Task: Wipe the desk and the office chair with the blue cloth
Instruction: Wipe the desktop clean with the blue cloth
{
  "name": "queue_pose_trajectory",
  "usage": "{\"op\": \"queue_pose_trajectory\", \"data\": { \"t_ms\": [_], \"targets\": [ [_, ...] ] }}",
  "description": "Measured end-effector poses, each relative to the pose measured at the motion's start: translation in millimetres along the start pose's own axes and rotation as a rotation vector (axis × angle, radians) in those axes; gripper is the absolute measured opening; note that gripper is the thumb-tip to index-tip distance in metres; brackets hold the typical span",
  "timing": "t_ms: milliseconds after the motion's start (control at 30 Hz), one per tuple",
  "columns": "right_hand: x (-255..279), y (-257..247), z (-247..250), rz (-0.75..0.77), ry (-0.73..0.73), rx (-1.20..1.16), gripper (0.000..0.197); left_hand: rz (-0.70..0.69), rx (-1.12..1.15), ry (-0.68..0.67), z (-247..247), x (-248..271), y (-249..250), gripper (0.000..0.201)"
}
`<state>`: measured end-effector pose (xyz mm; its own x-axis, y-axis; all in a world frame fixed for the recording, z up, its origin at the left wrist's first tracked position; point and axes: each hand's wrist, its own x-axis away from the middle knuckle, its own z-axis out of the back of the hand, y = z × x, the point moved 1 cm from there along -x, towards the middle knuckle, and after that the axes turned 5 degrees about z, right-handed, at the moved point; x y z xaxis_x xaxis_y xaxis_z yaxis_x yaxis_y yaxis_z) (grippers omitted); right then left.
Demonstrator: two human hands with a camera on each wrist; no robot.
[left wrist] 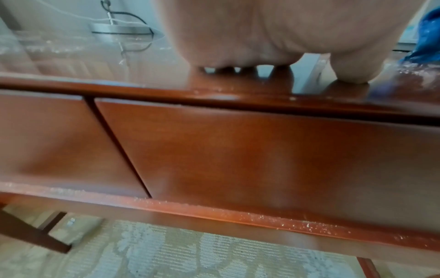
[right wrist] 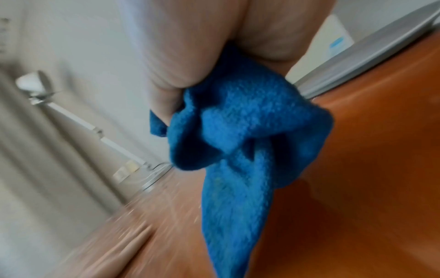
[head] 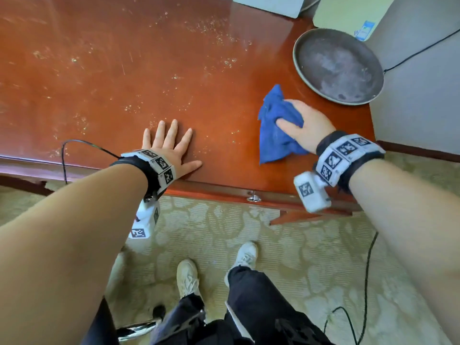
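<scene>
Your left hand [head: 171, 148] lies flat, five fingers spread, on the front edge of the one dusty desk [head: 99, 70], holding nothing. Toward the desk's right end your right hand [head: 306, 128] grips the single blue cloth [head: 273, 135] bunched against the wood, near one round pan [head: 338, 66] at the far right corner.

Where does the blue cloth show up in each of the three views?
Head: blue cloth right of centre, gripped by the right hand.
Left wrist: a blue sliver at the upper right edge.
Right wrist: centre, bunched under the fingers.
Shared landmark: the desk.
</scene>
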<state>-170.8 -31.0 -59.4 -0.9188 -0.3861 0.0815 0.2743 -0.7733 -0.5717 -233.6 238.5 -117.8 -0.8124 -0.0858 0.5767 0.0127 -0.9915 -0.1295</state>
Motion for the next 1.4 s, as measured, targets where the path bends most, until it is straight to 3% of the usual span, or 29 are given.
{"op": "queue_pose_trajectory", "data": {
  "t_ms": [67,200,300,400,467,600,667,800,833,933,1033,1133,1300,1400],
  "targets": [
    [-36,16,0,-0.053,-0.030,0.132,0.024,-0.007,-0.002,-0.010,-2,-3,0,0.081],
    [-83,39,-36,-0.159,-0.210,0.302,0.056,-0.001,0.008,-0.015,-5,-7,-1,0.082],
    [-84,35,-62,-0.214,-0.245,0.383,0.059,0.000,0.006,-0.016,-6,-9,-1,0.082],
    [-58,8,-71,0.107,-0.307,0.447,0.064,0.000,0.011,-0.025,-6,-8,-1,0.083],
    [-29,-9,-78,0.289,-0.432,0.418,0.065,-0.002,0.013,-0.034,-5,-8,-1,0.082],
    [21,-27,-82,0.383,-0.627,0.217,0.053,-0.014,0.019,-0.021,-2,-5,-2,0.081],
    [23,-26,-67,0.291,-0.561,0.019,0.048,-0.019,0.019,-0.019,-1,-4,-1,0.081],
    [-10,-23,-22,0.093,-0.088,-0.137,0.040,-0.017,0.007,-0.040,-1,-5,-2,0.081],
    [-24,-18,-17,0.058,-0.031,-0.109,0.035,-0.016,0.007,-0.045,0,-5,-2,0.081],
    [-63,-4,-34,-0.052,-0.073,0.100,0.029,-0.013,0.012,-0.055,-1,-5,-3,0.082],
    [-60,3,-72,-0.174,-0.247,0.302,0.056,-0.011,0.011,-0.061,-1,-5,-2,0.080],
    [-34,-16,-95,0.023,-0.282,0.413,0.063,0.001,0.026,-0.045,-1,-5,-1,0.070],
    [12,-46,-119,0.276,-0.473,0.318,0.065,-0.010,0.038,0.000,-3,-2,-1,0.059],
    [38,-56,-119,0.406,-0.672,0.355,0.045,-0.024,0.050,0.010,-2,-1,-3,0.058]
  ]
}}
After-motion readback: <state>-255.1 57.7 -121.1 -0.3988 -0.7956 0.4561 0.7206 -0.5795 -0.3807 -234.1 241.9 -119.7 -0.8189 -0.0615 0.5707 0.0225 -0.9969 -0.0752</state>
